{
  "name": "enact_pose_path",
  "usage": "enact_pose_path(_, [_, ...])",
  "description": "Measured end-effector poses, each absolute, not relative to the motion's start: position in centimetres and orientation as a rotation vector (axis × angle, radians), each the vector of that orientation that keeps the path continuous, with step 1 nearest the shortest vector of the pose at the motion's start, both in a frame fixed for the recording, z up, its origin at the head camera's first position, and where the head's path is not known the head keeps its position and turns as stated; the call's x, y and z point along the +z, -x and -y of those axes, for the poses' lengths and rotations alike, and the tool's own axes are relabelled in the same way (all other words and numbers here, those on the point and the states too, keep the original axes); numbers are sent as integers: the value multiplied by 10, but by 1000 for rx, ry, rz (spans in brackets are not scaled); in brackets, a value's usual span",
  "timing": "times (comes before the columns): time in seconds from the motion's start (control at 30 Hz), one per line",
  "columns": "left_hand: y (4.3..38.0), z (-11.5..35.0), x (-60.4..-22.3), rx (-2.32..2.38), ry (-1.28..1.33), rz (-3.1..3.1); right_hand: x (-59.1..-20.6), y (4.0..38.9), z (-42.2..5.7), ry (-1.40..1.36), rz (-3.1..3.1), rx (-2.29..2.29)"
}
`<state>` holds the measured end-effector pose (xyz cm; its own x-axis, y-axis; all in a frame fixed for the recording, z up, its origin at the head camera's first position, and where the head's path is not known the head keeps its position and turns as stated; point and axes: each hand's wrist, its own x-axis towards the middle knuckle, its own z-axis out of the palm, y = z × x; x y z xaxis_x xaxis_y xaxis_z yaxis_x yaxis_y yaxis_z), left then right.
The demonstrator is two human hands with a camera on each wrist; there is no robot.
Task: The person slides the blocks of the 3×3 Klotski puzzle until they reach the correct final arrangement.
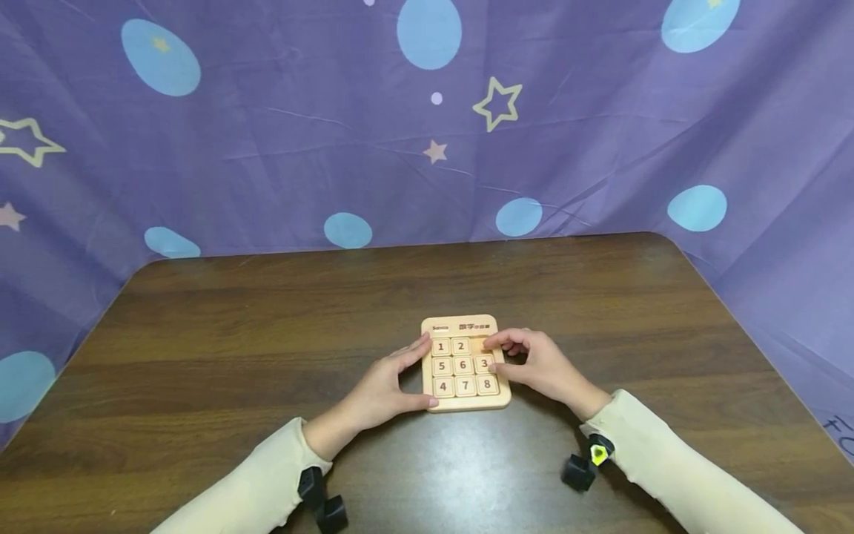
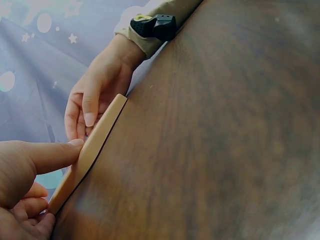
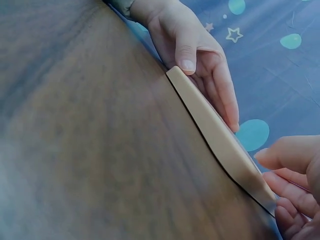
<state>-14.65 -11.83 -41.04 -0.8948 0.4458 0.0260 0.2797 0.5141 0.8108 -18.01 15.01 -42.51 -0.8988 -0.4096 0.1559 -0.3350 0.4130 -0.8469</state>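
A wooden sliding number puzzle (image 1: 463, 403) lies on the table, with numbered tiles in three rows. The top row shows 1, 2 and a gap at its right end; 5, 6, 3 and then 4, 7, 8 sit below. My left hand (image 1: 380, 389) holds the left side of the frame, thumb at the lower corner and fingers by the upper edge. On the other side, my right hand (image 1: 543, 363) has its thumb at the tile marked 3 (image 1: 484, 363) and its index fingertip over the gap. Its other fingers bend beside the right edge in the right wrist view.
The brown wooden table (image 1: 267, 319) extends around the puzzle on all sides. A purple curtain (image 1: 287, 133) with stars and blue ovals hangs behind its far edge. Black devices (image 1: 579, 472) are strapped at both wrists.
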Motion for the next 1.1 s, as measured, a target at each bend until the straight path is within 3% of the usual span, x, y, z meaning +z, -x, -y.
enact_pose_path(1.1, [146,117,-410,1341,-596,-2555,-421,184,-156,748,-2542,-1419])
